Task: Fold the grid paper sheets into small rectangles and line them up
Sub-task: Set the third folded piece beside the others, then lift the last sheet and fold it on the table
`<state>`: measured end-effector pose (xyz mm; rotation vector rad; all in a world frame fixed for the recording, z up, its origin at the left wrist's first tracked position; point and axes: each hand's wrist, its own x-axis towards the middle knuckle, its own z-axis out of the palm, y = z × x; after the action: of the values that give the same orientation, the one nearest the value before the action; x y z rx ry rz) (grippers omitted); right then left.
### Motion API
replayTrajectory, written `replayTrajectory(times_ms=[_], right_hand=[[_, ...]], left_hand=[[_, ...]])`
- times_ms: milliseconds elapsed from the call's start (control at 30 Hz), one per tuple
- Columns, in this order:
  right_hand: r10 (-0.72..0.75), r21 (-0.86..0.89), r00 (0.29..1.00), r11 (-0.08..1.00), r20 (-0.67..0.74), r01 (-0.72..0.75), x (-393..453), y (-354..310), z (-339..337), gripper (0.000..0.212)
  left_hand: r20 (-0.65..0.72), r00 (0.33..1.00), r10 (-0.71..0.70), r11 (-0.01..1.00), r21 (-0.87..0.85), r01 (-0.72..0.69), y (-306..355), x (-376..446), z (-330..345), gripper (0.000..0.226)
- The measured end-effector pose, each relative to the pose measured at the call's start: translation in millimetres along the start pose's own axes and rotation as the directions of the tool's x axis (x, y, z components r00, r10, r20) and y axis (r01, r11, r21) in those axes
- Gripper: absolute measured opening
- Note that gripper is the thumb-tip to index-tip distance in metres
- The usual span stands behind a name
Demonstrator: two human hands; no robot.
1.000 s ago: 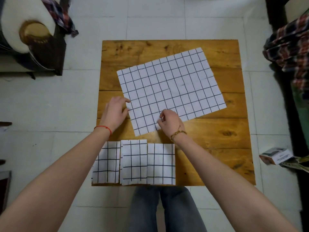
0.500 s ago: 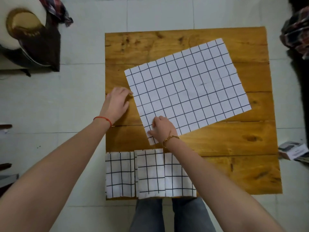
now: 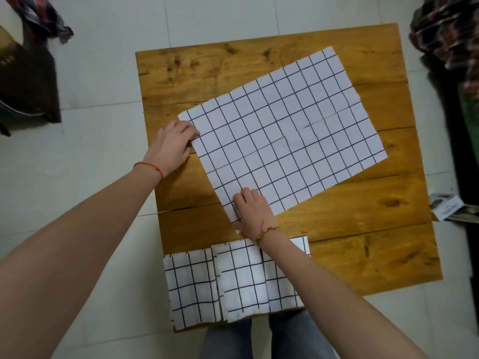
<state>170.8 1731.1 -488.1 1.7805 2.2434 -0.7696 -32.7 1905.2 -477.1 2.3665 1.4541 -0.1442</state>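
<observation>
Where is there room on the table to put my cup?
Bare wood shows right of the folded rectangles along the table's near edge, and on the far strip beyond the big grid sheet. The near left corner is crowded with folded pieces.

Soft even light, edges perhaps warped.

The table [image 3: 363, 242] is knotty, cracked wood with a warm, faintly glossy varnish, standing on smooth, pale tiles [image 3: 98, 60] with a dull sheen. On it the big grid sheet [image 3: 285, 136] is thin matt paper, creased; the folded rectangles [image 3: 233, 281] at six o'clock look the same. Plaid cloth [image 3: 445, 29] lies rumpled at two o'clock.
</observation>
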Motion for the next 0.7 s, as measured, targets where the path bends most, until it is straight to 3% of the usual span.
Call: replayTrajectory(times_ms=[100, 233, 400, 567, 700], right_hand=[[0.001, 0.045, 1.0, 0.999, -0.015, 0.0, 2, 2, 2, 0.034], [0.132, 0.327, 0.985, 0.941, -0.115, -0.088, 2, 12, -13, 0.01], [0.38, 0.625, 0.903, 0.759, -0.201, -0.181, 9, 24, -61, 0.003], [0.503, 0.804, 0.831, 0.582, -0.239, -0.122, 12, 41, -101, 0.01], [0.565, 0.866, 0.793, 0.49, -0.228, -0.1, 8, 57, -130, 0.012]], left_hand=[[-0.008, 1.0, 0.015, 1.0, -0.001, -0.015, 0, 0, 1, 0.041], [0.02, 0.999, 0.045, 0.998, 0.031, -0.046, 5, -4, -1, 0.045], [0.092, 0.996, -0.002, 1.0, -0.024, 0.004, 16, -14, -4, 0.051], [0.037, 0.997, -0.061, 0.978, -0.195, 0.067, 35, -18, -15, 0.025], [0.093, 0.995, -0.038, 0.931, -0.358, 0.069, 51, -17, -33, 0.035]])
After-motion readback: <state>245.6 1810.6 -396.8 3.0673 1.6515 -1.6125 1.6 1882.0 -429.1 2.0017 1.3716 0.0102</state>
